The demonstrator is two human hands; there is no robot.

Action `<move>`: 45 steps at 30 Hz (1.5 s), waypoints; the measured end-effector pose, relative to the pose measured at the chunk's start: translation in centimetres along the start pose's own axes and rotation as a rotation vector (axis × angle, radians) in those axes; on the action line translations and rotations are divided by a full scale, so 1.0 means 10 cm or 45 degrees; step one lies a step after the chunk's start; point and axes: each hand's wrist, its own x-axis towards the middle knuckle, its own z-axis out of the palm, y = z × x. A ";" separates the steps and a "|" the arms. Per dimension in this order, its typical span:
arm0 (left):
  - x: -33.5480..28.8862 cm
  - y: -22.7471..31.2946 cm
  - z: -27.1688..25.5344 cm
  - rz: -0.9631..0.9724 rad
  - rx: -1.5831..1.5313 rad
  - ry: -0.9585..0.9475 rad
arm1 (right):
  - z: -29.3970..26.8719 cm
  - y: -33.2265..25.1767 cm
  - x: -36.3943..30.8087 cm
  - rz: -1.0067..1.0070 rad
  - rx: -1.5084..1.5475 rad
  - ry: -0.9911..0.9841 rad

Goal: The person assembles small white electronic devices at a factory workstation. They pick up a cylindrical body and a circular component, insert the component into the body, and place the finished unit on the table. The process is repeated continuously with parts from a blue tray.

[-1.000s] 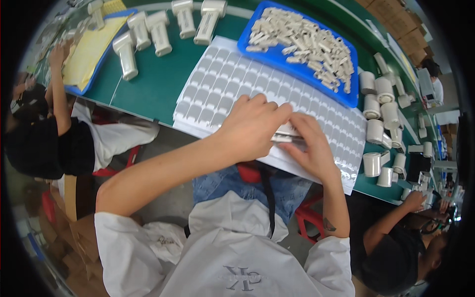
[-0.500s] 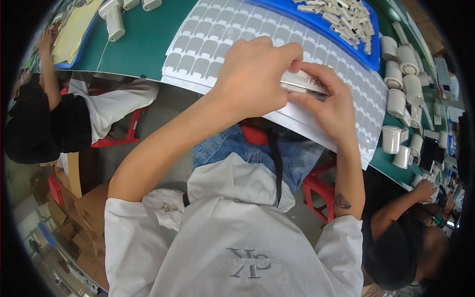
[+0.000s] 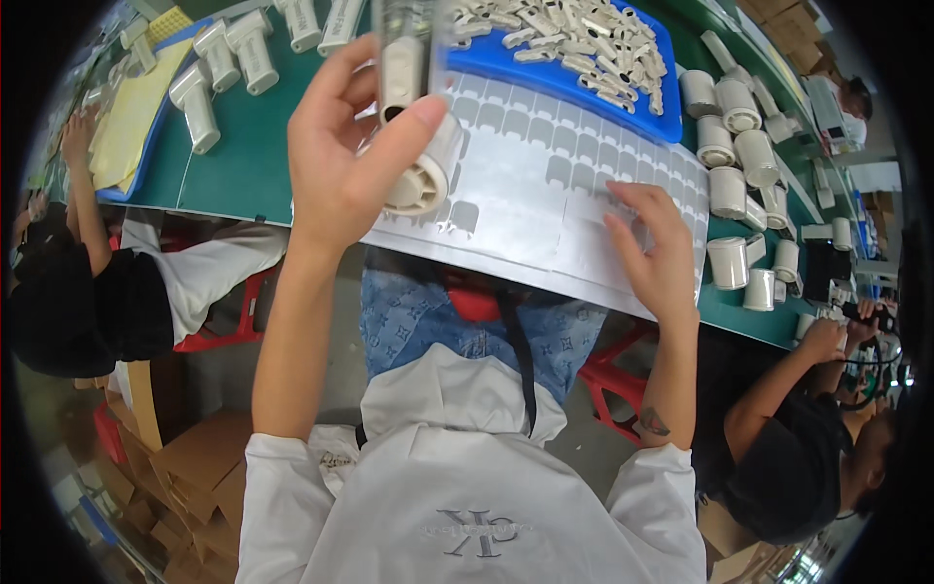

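My left hand is raised over the left part of the sheet, fingers and thumb wrapped round a white handheld fan. The fan's handle points away from me and its round, vented end faces toward me. A clear, blurred layer seems to surround the handle; I cannot tell what it is. Beneath lies a silvery sheet with rows of grey tab-shaped pieces and a bare stretch in its middle. Over the sheet's right part my right hand is open, thumb and fingers apart, with nothing in it.
Beyond the sheet, a blue tray holds many small off-white parts. More white fans stand on the green table at right, others at far left beside a yellow-lined tray. Co-workers sit on both sides; cardboard boxes are behind at left.
Both hands were together on the fan over the sheet. My left hand has carried it left and up, while my right hand has let go and moved lower. The view has shifted slightly.
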 end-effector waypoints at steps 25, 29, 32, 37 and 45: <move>-0.13 -0.06 0.27 -0.308 -0.091 -0.063 | 0.28 -0.04 0.28 0.154 -0.145 0.022; -0.20 -0.09 0.27 -0.374 -0.233 -0.015 | 0.31 -0.04 0.28 0.173 -0.061 0.053; -0.26 -0.13 0.29 -0.327 -0.246 -0.070 | 0.34 -0.07 0.25 0.142 -0.113 0.093; -0.26 -0.10 0.32 -0.305 -0.327 -0.167 | 0.35 -0.01 0.20 0.020 -0.270 0.090; -0.24 -0.11 0.21 -0.217 -0.294 -0.213 | 0.27 -0.02 0.21 0.138 0.059 0.085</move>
